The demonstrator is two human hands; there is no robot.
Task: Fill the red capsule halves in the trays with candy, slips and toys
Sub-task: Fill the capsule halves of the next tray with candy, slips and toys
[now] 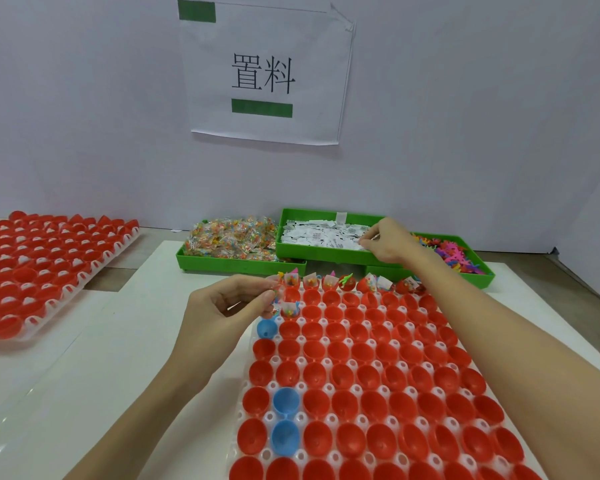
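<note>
2 hands: right hand (388, 242) pinching slips (321, 235), left hand (229, 303) at tray edge (257, 386).

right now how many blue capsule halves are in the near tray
3: one blue half at the tray's left edge by the left hand, and two stacked nearer in the second column. None seem hidden.

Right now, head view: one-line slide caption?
Right hand picks slips from green bin; left hand fills second-row red capsule halves.
</note>
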